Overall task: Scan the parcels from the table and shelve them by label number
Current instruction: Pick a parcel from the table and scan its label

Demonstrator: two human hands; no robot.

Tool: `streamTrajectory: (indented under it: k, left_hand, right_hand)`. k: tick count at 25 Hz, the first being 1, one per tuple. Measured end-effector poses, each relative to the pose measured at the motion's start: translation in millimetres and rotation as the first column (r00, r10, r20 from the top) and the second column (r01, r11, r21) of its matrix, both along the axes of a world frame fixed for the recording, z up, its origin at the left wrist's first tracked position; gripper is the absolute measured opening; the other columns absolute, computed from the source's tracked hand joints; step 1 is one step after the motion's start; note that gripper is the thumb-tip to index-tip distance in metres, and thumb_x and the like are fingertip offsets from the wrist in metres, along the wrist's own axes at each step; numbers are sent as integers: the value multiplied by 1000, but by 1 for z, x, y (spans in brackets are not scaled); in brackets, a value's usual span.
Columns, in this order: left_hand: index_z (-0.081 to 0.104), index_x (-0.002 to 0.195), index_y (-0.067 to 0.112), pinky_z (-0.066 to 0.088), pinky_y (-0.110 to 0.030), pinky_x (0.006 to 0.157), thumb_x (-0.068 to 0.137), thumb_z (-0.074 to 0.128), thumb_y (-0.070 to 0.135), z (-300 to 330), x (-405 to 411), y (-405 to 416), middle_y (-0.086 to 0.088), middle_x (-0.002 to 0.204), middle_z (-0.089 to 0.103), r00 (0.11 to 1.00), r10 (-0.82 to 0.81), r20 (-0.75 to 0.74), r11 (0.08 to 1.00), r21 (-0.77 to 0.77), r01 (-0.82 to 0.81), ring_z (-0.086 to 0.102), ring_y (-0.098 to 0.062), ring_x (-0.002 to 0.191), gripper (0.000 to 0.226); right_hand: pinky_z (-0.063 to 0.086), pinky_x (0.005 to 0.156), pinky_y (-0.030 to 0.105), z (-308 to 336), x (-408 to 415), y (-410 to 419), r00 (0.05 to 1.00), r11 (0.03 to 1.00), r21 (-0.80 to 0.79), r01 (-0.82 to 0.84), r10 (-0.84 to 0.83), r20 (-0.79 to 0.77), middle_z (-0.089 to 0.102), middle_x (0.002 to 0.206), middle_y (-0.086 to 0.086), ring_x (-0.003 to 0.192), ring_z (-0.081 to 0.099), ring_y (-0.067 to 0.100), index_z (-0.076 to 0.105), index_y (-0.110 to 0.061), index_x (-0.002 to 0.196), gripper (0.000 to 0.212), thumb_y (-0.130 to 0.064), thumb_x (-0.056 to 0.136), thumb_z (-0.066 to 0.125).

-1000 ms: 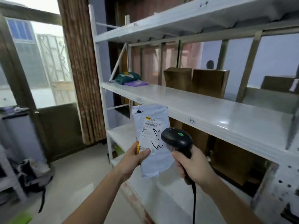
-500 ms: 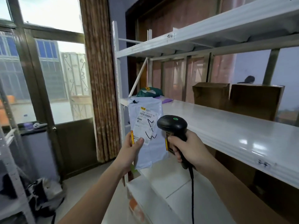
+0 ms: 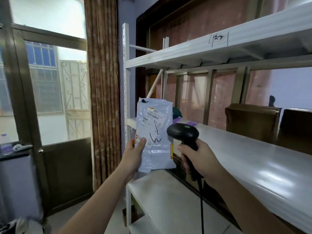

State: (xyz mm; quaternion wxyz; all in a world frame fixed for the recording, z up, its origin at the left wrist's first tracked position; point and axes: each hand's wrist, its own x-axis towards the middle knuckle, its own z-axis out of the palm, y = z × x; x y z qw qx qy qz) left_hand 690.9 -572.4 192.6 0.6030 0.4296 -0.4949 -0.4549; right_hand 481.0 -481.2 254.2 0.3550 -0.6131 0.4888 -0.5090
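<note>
We hold the parcel (image 3: 154, 135) upright in our left hand (image 3: 134, 155), thumb pinching its lower left edge, the label with its barcode facing us. Just right of those fingers, our right hand (image 3: 198, 159) is curled round the handle of the scanner (image 3: 183, 133), whose head sits beside the parcel's right edge. Beyond our fingers the middle shelf (image 3: 253, 159) lies bare and open up to two cardboard boxes (image 3: 251, 119) at the back. Above, the top shelf's (image 3: 202, 51) front edge carries handwritten numbers.
</note>
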Motion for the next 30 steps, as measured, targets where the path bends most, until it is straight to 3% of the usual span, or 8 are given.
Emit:
streamTrajectory:
  k: [5,9,13,16,19,21,24,30]
  left_hand:
    - [65,123,23,57,-47,97,99,63,51,25,16,-111,-1,117,74,991,-60,116,994,-84,70,72,-21,105,36]
    - [67,117,15,51,-29,72,105,60,40,41,-4,-179,-3,108,73,974,-139,178,979,-122,162,68,-16,92,29]
    - [65,118,16,47,-33,72,106,53,51,54,-46,-234,-2,103,69,906,-344,247,934,-12,358,65,-17,90,38]
    - [62,91,18,40,-34,68,104,55,52,63,-82,-254,-2,81,57,865,-463,193,885,41,464,53,-16,72,37]
    - [70,97,20,56,-41,92,90,82,36,64,-115,-279,-3,101,76,817,-543,193,837,44,545,69,-17,91,21]
    - [71,114,14,57,-47,101,69,98,34,66,-136,-298,-4,116,78,775,-588,234,802,39,596,74,-22,105,57]
    - [44,148,7,54,-44,103,56,99,47,69,-157,-312,-8,139,65,757,-567,324,808,41,588,65,-27,122,115]
    - [45,146,7,42,-49,110,100,65,38,46,-186,-338,-21,149,49,684,-144,715,893,-204,401,50,-42,134,59]
  right_hand:
    - [44,52,36,-2,22,-67,985,984,-54,168,-169,-20,55,60,11,49,48,27,57,-3,87,17,-17,94,61]
    - [45,54,37,7,30,-90,948,948,-34,316,-314,44,53,60,14,50,49,26,56,-5,86,18,-20,96,62]
    - [48,56,38,12,26,-103,891,892,0,452,-452,52,54,64,14,54,50,28,57,-3,94,17,-20,95,61]
    - [49,58,40,14,16,-104,842,843,6,538,-538,36,56,66,13,55,51,29,57,1,101,23,-21,94,61]
    - [49,57,39,15,5,-106,799,799,-6,601,-600,37,55,63,12,54,50,28,57,1,93,22,-20,96,61]
    - [49,56,37,16,-1,-107,781,780,-27,625,-624,26,54,60,12,53,50,28,56,-1,87,22,-20,97,60]
    - [49,58,38,18,-3,-112,755,754,-55,655,-655,8,54,57,12,51,51,27,56,-2,83,24,-20,97,60]
    - [52,59,38,8,4,-117,668,670,-43,741,-743,-40,57,59,10,50,53,27,56,5,91,26,-21,96,60]
